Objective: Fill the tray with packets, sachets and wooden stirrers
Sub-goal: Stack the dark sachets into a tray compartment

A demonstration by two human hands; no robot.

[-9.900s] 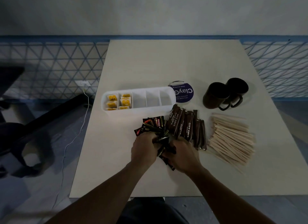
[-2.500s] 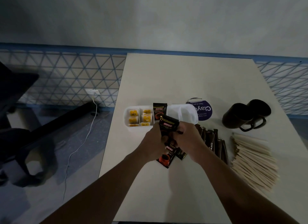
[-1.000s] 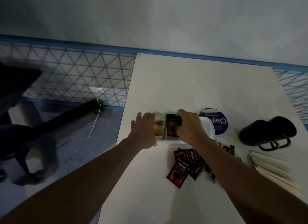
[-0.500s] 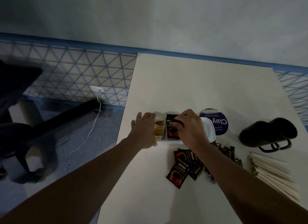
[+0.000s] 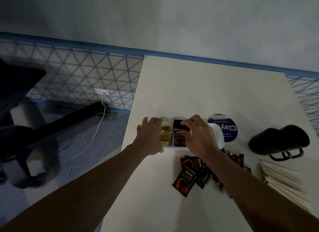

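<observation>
Right hand (image 5: 198,136) is what I watch first: its thumb and curled fingers pinch a dark sachet (image 5: 178,134) at the top edge. This sachet stands upright inside the tray (image 5: 219,138), in the compartment just to the right of the yellow packets (image 5: 166,136). I cannot tell if more than one sachet is between the fingers, because the hand covers that part.

My left hand (image 5: 150,136) lies on the left end of the tray with the fingers straight and a little spread, and it grips nothing. It covers the first compartment, so I cannot see what is in there. The right end of the tray is hidden partly behind my right hand; only its rounded white rim shows.

Near the tray, on the side close to me, loose sachets (image 5: 186,178) lie in a small overlapping pile on the table (image 5: 189,86). Just beside them, partly under my right forearm, I see brown stick packs (image 5: 241,160). The stirrers (image 5: 284,180) lie in a pile further right, at the edge of the view.

Two dark mugs (image 5: 279,142) stand touching each other to the right of the tray, and a round blue disc (image 5: 228,130) with white letters lies between them and the tray. On the floor at left I see a dark chair (image 5: 17,93) and a white cable (image 5: 96,133).
</observation>
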